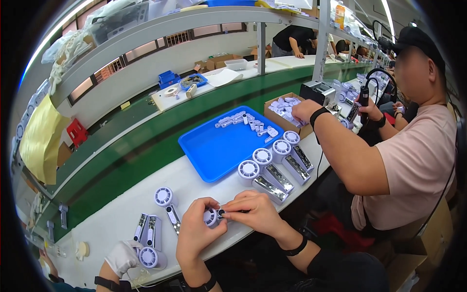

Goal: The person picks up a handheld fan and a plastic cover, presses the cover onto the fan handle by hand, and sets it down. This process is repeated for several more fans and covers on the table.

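Observation:
Over the front edge of the bench, my left hand (197, 233) is closed around a lavender handheld fan (210, 217), its round slotted head partly showing between the fingers. My right hand (262, 213) meets it from the right, thumb and fingertips pinched at the fan's handle beside a small black spot. Most of the handle is hidden by my fingers. Just left of my left hand lies another fan (164, 196), a lavender strip with a black end on its handle. To the right, several fans (262, 156) lie in a row with bare circuit boards in their handles.
A blue tray (202, 158) holds small lavender parts, beside a cardboard box (304, 130) of pale pieces. At right, a co-worker (413, 151) reaches over that box, a black tool (364, 96) in the other hand. A white-gloved hand (121, 258) touches a fan at lower left.

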`<state>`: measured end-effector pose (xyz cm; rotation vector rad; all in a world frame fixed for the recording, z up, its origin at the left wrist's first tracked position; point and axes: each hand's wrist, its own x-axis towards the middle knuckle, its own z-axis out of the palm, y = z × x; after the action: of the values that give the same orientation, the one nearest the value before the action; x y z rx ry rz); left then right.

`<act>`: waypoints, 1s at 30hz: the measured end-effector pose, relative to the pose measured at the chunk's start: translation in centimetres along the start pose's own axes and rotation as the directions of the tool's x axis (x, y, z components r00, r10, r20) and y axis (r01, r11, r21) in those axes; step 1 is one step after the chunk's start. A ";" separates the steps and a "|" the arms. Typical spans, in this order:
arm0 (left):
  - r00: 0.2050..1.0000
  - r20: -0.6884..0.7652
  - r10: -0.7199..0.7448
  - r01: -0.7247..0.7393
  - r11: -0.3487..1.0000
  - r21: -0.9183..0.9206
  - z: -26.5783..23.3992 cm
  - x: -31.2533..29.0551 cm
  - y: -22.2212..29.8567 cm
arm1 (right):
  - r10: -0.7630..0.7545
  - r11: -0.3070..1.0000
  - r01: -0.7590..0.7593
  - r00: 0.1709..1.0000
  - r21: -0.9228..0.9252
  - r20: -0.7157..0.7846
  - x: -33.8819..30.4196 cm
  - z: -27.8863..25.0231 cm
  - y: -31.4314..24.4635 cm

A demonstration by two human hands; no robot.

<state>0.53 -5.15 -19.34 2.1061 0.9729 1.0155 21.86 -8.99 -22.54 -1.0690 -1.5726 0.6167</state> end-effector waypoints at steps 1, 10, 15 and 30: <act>1.000 0.004 0.000 0.000 1.000 -0.012 0.0 0.0 0.1 | -0.119 0.987 0.120 0.993 -0.109 0.015 0.1 -0.3 -0.1; 0.994 -0.046 0.104 -0.104 0.995 0.002 -0.2 0.1 0.8 | -0.083 0.972 0.100 0.993 -0.212 0.088 0.7 -1.3 -1.6; 0.996 -0.029 0.082 -0.080 0.994 0.080 0.0 0.1 0.9 | -0.128 0.966 0.163 0.976 -0.202 0.178 1.1 -1.9 -0.2; 1.000 0.011 0.025 -0.026 0.997 0.075 0.3 0.2 0.6 | -0.408 0.838 0.404 0.910 -0.366 0.073 -0.2 -0.6 0.5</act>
<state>1.05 -5.32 -18.96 2.1881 0.9965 0.9945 22.62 -9.02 -22.90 -0.9593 -1.8863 0.0160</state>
